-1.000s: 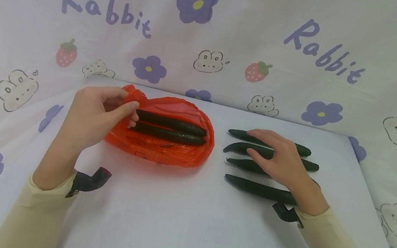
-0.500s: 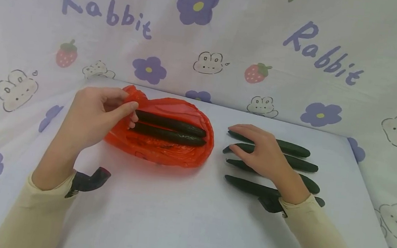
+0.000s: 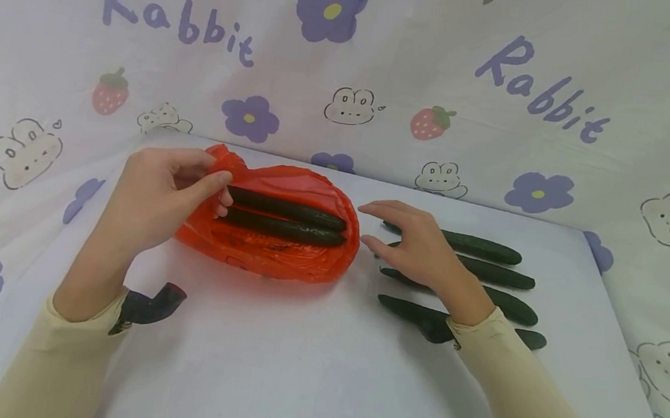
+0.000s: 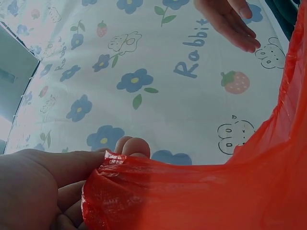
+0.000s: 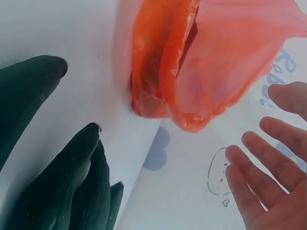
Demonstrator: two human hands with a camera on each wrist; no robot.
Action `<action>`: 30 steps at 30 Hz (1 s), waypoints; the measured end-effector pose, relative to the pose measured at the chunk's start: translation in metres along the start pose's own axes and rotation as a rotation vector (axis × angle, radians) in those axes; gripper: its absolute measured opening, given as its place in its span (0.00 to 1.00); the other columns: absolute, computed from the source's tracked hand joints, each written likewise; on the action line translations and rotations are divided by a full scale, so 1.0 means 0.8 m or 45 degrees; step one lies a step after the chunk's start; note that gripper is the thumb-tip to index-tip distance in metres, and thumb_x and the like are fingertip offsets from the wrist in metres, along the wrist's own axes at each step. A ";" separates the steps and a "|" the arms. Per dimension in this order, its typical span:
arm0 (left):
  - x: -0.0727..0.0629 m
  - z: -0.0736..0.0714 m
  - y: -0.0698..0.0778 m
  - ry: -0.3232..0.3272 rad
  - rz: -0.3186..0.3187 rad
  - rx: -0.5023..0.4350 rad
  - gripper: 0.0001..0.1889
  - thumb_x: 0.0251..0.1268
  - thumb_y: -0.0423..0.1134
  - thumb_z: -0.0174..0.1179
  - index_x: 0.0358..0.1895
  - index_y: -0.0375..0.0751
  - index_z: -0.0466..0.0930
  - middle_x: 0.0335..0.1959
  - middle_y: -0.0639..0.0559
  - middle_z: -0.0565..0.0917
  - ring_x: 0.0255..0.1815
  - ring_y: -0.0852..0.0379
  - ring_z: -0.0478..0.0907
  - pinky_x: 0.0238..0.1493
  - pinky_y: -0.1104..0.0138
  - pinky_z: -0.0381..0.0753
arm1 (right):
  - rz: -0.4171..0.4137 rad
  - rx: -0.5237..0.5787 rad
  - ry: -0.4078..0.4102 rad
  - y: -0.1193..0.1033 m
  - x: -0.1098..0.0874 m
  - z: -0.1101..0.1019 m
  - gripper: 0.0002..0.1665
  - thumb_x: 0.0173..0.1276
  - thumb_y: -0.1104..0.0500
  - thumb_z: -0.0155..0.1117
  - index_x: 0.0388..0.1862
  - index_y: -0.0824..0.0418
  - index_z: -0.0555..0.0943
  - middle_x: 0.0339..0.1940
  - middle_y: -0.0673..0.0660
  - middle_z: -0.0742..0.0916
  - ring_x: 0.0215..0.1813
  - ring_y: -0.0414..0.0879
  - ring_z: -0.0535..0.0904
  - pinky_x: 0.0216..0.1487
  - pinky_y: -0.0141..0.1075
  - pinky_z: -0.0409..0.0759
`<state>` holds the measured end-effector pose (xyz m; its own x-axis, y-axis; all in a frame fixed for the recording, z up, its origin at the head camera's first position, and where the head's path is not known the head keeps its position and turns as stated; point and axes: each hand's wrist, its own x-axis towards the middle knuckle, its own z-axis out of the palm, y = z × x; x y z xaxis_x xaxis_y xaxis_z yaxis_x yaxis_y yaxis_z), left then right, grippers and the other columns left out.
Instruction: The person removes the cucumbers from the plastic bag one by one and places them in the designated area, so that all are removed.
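My left hand (image 3: 160, 195) pinches the gathered upper-left edge of a red plastic bag (image 3: 281, 264); the left wrist view shows the film (image 4: 201, 199) between thumb and fingers. Two dark green cucumbers (image 3: 285, 227) lie side by side in the bag's open mouth, their left ends hidden behind that hand. Beside the bag's right rim hovers my right hand (image 3: 419, 247), fingers extended and apart, holding nothing. Under and behind it several more cucumbers (image 3: 482, 248) lie in a row on the white table, partly covered by the hand and forearm. Their tips (image 5: 86, 143) appear in the right wrist view.
A white cloth (image 3: 288, 70) printed with flowers, strawberries and rabbits hangs behind and beside the white table (image 3: 296, 360). Dark straps with protruding pieces (image 3: 153, 304) sit at both wrists. The table's right edge runs beyond the cucumber row.
My right hand has moved left from above the cucumber row to the bag's right rim, with its fingers apart. The left hand, the bag and the cucumbers stay in place.
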<state>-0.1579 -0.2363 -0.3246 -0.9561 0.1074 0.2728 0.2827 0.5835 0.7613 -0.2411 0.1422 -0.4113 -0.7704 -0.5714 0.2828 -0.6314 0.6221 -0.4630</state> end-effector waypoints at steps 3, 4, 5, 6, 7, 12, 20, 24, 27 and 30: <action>0.001 0.001 0.001 -0.002 -0.002 0.004 0.09 0.80 0.40 0.68 0.50 0.38 0.90 0.33 0.48 0.90 0.33 0.55 0.89 0.43 0.77 0.84 | -0.001 0.002 -0.003 -0.003 0.003 0.002 0.28 0.74 0.53 0.75 0.72 0.55 0.84 0.68 0.56 0.86 0.71 0.55 0.80 0.66 0.57 0.83; 0.001 0.001 0.001 -0.004 -0.003 0.004 0.09 0.80 0.40 0.68 0.50 0.38 0.90 0.33 0.48 0.90 0.34 0.55 0.89 0.43 0.77 0.84 | -0.003 0.004 -0.004 -0.004 0.005 0.002 0.29 0.74 0.54 0.75 0.72 0.55 0.84 0.67 0.56 0.86 0.70 0.55 0.80 0.66 0.57 0.83; 0.002 0.002 0.001 -0.005 -0.004 0.007 0.09 0.80 0.40 0.68 0.51 0.38 0.90 0.33 0.48 0.90 0.34 0.55 0.89 0.43 0.77 0.84 | -0.005 0.007 -0.005 -0.004 0.006 0.003 0.29 0.74 0.54 0.76 0.72 0.56 0.84 0.67 0.56 0.86 0.70 0.55 0.80 0.65 0.57 0.83; 0.002 0.002 0.001 -0.007 -0.003 0.006 0.09 0.80 0.40 0.67 0.51 0.38 0.90 0.33 0.48 0.90 0.34 0.55 0.89 0.43 0.77 0.84 | -0.009 0.010 -0.008 -0.005 0.007 0.004 0.28 0.74 0.54 0.76 0.71 0.56 0.84 0.67 0.56 0.87 0.70 0.55 0.80 0.65 0.57 0.83; 0.001 0.002 0.001 -0.008 -0.002 0.005 0.09 0.80 0.40 0.67 0.51 0.38 0.90 0.33 0.48 0.90 0.34 0.55 0.89 0.43 0.77 0.84 | -0.014 0.014 -0.012 -0.005 0.009 0.005 0.28 0.74 0.55 0.76 0.71 0.56 0.84 0.66 0.56 0.87 0.70 0.54 0.80 0.66 0.57 0.83; -0.001 0.002 -0.001 -0.001 0.006 0.006 0.09 0.80 0.40 0.67 0.50 0.38 0.90 0.32 0.49 0.90 0.33 0.56 0.89 0.42 0.77 0.84 | -0.043 0.040 -0.035 -0.009 0.018 0.010 0.28 0.73 0.55 0.77 0.71 0.55 0.85 0.65 0.56 0.88 0.68 0.53 0.82 0.64 0.55 0.84; -0.001 0.004 -0.001 0.004 0.012 0.012 0.07 0.80 0.40 0.67 0.47 0.39 0.90 0.32 0.49 0.90 0.33 0.58 0.89 0.43 0.77 0.83 | -0.045 0.033 -0.074 -0.013 0.031 0.013 0.29 0.74 0.53 0.77 0.72 0.56 0.84 0.66 0.57 0.87 0.68 0.52 0.82 0.66 0.54 0.83; -0.001 0.005 -0.001 0.003 0.010 0.011 0.08 0.80 0.39 0.67 0.48 0.39 0.90 0.32 0.49 0.90 0.33 0.57 0.89 0.44 0.77 0.83 | -0.058 0.037 -0.092 -0.015 0.039 0.017 0.29 0.75 0.54 0.76 0.72 0.57 0.84 0.65 0.59 0.88 0.68 0.53 0.82 0.67 0.54 0.83; -0.001 0.005 -0.001 0.006 0.010 0.013 0.08 0.80 0.40 0.67 0.48 0.39 0.90 0.33 0.49 0.90 0.33 0.57 0.89 0.44 0.78 0.83 | -0.069 0.037 -0.097 -0.016 0.044 0.021 0.29 0.74 0.54 0.76 0.72 0.58 0.84 0.65 0.59 0.88 0.68 0.54 0.82 0.66 0.53 0.83; -0.001 0.006 0.000 0.009 0.013 0.010 0.08 0.80 0.40 0.67 0.48 0.39 0.90 0.33 0.49 0.90 0.33 0.57 0.89 0.43 0.78 0.83 | -0.068 0.030 -0.107 -0.018 0.049 0.025 0.29 0.74 0.54 0.77 0.71 0.58 0.84 0.65 0.59 0.88 0.67 0.54 0.82 0.65 0.53 0.84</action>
<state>-0.1578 -0.2329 -0.3278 -0.9525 0.1081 0.2847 0.2921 0.5887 0.7537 -0.2602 0.1003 -0.4106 -0.7250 -0.6469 0.2363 -0.6682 0.5776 -0.4690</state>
